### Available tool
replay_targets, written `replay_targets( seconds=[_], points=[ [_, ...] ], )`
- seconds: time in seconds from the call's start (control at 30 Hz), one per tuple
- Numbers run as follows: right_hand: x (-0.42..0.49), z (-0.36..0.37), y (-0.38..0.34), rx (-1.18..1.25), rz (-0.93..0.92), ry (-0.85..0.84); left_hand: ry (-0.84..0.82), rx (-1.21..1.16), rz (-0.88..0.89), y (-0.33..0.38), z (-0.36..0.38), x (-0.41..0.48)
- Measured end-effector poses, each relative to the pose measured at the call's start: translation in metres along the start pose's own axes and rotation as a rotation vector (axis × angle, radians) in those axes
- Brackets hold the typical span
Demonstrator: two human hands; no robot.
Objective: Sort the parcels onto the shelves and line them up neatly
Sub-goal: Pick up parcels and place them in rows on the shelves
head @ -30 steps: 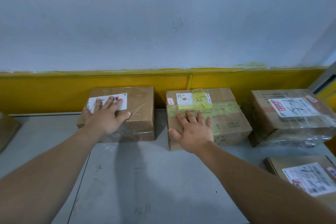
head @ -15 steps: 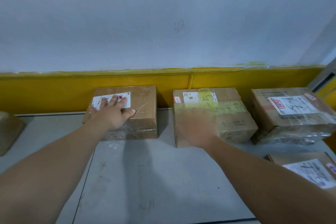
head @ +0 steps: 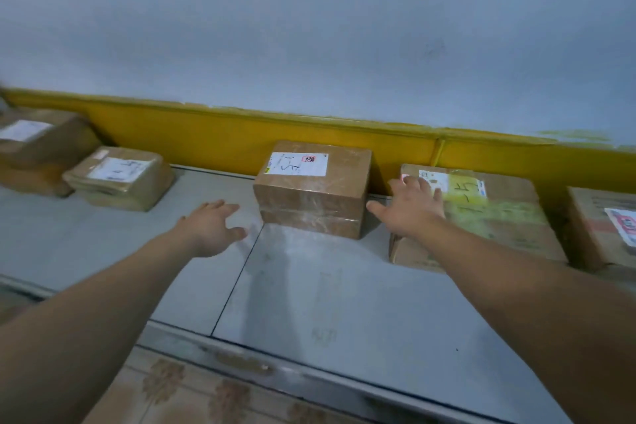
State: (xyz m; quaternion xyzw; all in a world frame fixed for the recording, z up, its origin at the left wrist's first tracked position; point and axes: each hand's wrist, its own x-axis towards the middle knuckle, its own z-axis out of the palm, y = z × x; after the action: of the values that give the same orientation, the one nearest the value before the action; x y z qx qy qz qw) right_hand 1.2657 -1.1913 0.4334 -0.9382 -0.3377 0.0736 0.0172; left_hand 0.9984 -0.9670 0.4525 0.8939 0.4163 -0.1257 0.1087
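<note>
A brown middle parcel (head: 311,193) is sitting on the grey shelf (head: 344,303) against the yellow back rail (head: 223,138), its long axis running left to right along the rail, and its white label (head: 298,164) is showing "1-5" in pen beside a red stamp too small to read. Just to its right a taped parcel (head: 499,217) is lying with its long side roughly along the rail, yellow-green tape crossing the top and pen strokes looking like "5-1" written sideways. The left hand (head: 210,229) is hovering over the bare shelf just left of the middle parcel, fingers spread wide and holding nothing. The right hand (head: 409,210) is resting flat on the near left corner of the taped parcel, fingers straight and splayed. A flat parcel (head: 120,179) is lying further left, its label writing blurred
</note>
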Motion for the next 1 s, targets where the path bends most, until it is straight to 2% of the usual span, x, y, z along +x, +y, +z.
replay_targets(
  seconds=[0.23,0.37,0.53,0.77,1.0],
  points=[
    [-0.028,-0.033,-0.115,0.043,-0.192,-0.03,0.08,-0.086,0.035,-0.079,-0.013,-0.062],
    [-0.059,-0.042,-0.221,0.076,-0.318,-0.041,0.133,-0.053,0.077,-0.144,-0.021,-0.11],
    [-0.103,-0.044,-0.371,0.042,-0.52,-0.022,0.196,-0.122,0.059,-0.246,-0.036,-0.168],
    [-0.151,-0.028,-0.545,0.01,-0.716,-0.075,0.18,-0.099,-0.116,-0.387,-0.023,-0.223],
    [-0.151,0.017,-0.696,-0.053,-0.912,-0.187,0.106,-0.174,-0.305,-0.505,-0.001,-0.223]
  ],
)
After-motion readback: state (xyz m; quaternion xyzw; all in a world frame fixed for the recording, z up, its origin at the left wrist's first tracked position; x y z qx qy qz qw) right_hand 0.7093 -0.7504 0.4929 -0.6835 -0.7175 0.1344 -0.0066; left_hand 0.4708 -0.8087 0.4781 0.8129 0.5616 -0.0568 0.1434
